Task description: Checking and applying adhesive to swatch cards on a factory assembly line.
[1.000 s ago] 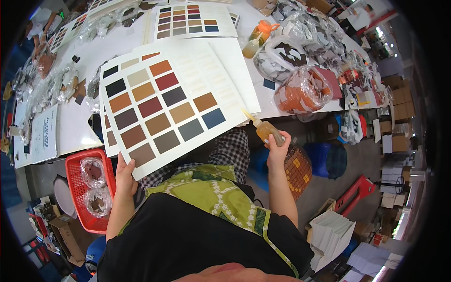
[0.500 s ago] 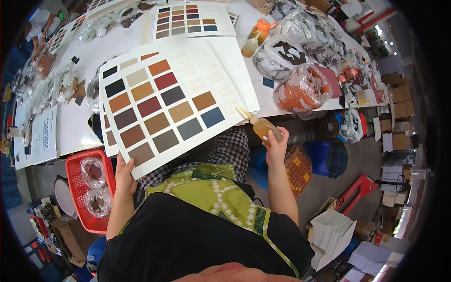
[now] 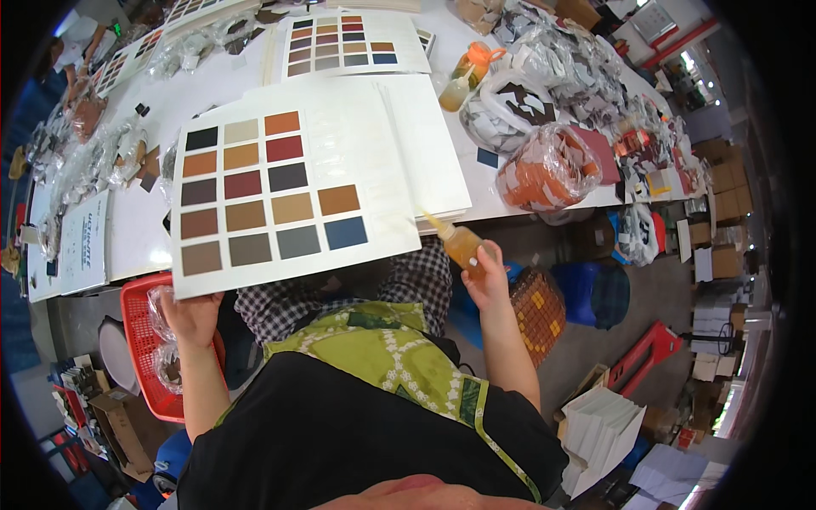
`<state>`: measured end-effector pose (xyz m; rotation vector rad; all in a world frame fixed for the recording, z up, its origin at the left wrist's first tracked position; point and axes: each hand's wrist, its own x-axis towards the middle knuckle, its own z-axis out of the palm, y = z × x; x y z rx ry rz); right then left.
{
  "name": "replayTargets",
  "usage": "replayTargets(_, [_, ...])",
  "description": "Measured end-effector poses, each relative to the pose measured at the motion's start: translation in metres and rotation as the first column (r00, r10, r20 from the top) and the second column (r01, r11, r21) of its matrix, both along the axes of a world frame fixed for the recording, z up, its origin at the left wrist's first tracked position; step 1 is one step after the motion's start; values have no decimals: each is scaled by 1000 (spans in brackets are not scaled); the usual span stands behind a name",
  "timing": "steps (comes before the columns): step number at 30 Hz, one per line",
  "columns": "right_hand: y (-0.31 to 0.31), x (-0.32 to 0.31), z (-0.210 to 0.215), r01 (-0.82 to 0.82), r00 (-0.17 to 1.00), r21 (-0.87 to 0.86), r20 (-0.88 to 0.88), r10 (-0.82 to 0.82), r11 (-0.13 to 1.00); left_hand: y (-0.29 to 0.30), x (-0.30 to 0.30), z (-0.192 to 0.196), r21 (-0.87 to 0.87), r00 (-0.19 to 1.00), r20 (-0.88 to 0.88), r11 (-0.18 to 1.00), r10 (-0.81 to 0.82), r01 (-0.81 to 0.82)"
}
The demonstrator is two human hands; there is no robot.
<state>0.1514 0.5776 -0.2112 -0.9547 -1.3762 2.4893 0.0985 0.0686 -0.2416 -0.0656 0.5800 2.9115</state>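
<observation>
A white swatch card with rows of coloured squares lies over the table's near edge, on a stack of white cards. At its near left corner is my left hand, palm turned up against the card's edge. The card hides its fingertips, so its grip is unclear. My right hand is closed around a squeeze bottle of amber liquid. The bottle tilts, and its thin yellow nozzle points up and left, close to the card's right edge.
Another swatch card lies farther back. On the right stand a bag of orange-brown pieces, a bag of grey and white scraps and an orange-capped bottle. A red basket sits low left, a woven-topped stool low right.
The swatch card has turned straighter and shifted left, now covering the one beneath. My left hand has slid left along its edge, thumb no longer on top. My right hand and bottle moved slightly left and down.
</observation>
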Motion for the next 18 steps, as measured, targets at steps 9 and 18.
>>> replayTargets(9, [-31, -17, -16, -256, 955, -354, -236, 179, 899, 72, 1, -6, -214, 975, -115, 953, 192, -213])
replayTargets(18, [-60, -67, -9, -411, 882, -442, -415, 224, 797, 10, -50, 48, -324, 933, -147, 875, 328, -359])
